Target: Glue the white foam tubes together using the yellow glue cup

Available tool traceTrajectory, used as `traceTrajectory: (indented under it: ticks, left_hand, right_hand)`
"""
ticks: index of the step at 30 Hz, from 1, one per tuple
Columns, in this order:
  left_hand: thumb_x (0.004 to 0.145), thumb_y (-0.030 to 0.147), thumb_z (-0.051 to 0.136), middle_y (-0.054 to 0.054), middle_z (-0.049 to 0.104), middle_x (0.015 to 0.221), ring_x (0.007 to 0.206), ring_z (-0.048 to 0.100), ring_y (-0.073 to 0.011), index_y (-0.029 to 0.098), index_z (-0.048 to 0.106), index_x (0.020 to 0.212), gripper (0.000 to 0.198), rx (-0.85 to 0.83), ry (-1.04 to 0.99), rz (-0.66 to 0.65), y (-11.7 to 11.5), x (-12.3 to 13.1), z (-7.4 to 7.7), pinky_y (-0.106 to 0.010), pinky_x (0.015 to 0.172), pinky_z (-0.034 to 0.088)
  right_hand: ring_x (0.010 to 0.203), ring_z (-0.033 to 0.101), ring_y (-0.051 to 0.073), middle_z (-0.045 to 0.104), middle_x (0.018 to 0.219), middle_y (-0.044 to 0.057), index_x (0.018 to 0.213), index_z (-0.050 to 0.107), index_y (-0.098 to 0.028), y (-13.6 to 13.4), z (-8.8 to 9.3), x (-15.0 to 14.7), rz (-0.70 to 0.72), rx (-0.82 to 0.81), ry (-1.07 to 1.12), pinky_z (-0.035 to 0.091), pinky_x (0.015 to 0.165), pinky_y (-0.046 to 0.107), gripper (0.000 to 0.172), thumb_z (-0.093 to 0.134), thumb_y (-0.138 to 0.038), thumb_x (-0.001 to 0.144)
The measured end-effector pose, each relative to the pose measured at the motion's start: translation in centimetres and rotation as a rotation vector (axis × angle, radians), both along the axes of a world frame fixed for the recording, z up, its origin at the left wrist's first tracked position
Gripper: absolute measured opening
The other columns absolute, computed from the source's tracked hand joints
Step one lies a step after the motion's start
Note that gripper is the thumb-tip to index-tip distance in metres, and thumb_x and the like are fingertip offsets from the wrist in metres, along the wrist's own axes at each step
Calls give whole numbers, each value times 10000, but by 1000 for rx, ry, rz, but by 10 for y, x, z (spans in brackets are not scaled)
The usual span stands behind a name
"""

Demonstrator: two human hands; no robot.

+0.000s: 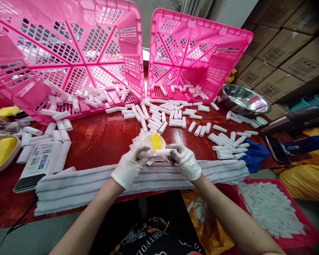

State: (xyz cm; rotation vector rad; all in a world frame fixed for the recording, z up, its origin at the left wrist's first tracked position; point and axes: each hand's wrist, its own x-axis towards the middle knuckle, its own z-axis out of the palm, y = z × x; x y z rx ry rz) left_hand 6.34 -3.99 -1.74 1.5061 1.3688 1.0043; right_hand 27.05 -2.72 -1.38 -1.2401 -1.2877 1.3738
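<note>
Both my hands wear white gloves and together hold one white tube (159, 152) level above a folded white towel (95, 182). My left hand (130, 166) pinches its left end and my right hand (184, 161) pinches its right end. Just behind the tube stands a small white cup (154, 141) with a yellow sponge in it. Several more white tubes (172, 118) lie scattered over the red table (103, 136) beyond the cup.
Two pink mesh baskets (69, 53) (194, 49) lean tipped at the back, tubes spilling out. A steel bowl (244, 99) sits right, a blue cloth (255, 154) near it. A red tray of white pieces (271, 209) is lower right. A phone (35, 166) and yellow sponges (2, 148) are left.
</note>
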Motion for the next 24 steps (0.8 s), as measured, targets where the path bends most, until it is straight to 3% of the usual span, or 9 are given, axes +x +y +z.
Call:
traceTrajectory:
  ticks: [4, 8, 10, 12, 15, 17, 21, 24]
  left_hand:
    - [764, 386, 565, -47, 654, 1006, 879, 616, -156, 181, 569, 1045, 348, -45, 85, -88, -14, 7, 15, -258, 807, 476]
    - [822, 470, 430, -49, 667, 870, 793, 610, -167, 174, 600, 907, 352, -74, 192, -120, -17, 8, 24, -257, 715, 459]
    - [836, 536, 330, -34, 611, 644, 601, 560, -150, 167, 564, 710, 455, -169, 156, -52, -19, 12, 23, -245, 559, 418]
    - [824, 592, 256, -3, 475, 468, 431, 430, -122, 179, 477, 584, 526, -335, 54, -37, -22, 19, 21, -240, 434, 325]
    - [806, 624, 244, 15, 391, 420, 381, 318, -99, 190, 413, 517, 548, -503, -37, -173, -29, 32, 18, -240, 398, 251]
    - [807, 617, 259, 8, 408, 439, 404, 329, -103, 191, 405, 500, 544, -489, 0, -198, -33, 39, 17, -241, 411, 257]
    - [842, 561, 226, -19, 484, 480, 454, 420, -134, 191, 459, 525, 540, -350, 125, -80, -35, 45, 19, -251, 452, 309]
    - [870, 486, 220, -48, 580, 570, 540, 521, -155, 177, 560, 623, 522, -137, 264, 49, -35, 46, 22, -256, 539, 369]
  right_hand:
    - [393, 409, 61, 502, 511, -34, 932, 602, -134, -1, 9, 2, 63, -28, -143, 313, 368, 188, 393, 522, -496, 801]
    - [552, 543, 99, 620, 661, 26, 899, 639, -150, -9, 22, 3, 131, 145, -454, 407, 494, 200, 346, 515, -463, 816]
    - [620, 569, 111, 647, 733, 37, 895, 646, -173, -16, 25, 4, 216, 319, -602, 417, 552, 206, 331, 510, -465, 819]
    - [572, 526, 112, 611, 651, 35, 773, 650, -181, -23, 25, 4, 259, 561, -826, 372, 525, 224, 348, 488, -486, 818]
    - [528, 434, 124, 500, 515, 34, 553, 569, -184, -32, 22, 8, 186, 993, -1130, 277, 504, 265, 402, 448, -449, 831]
    - [543, 412, 135, 475, 498, 34, 519, 520, -187, -35, 22, 12, 97, 1176, -1168, 256, 525, 283, 390, 420, -366, 851]
    - [521, 381, 141, 447, 479, 29, 515, 476, -196, -37, 26, 13, -8, 1220, -1140, 242, 529, 303, 384, 361, -259, 876]
    - [498, 414, 130, 469, 483, 33, 515, 470, -193, -35, 27, 7, -90, 1037, -1109, 269, 516, 291, 434, 308, -257, 913]
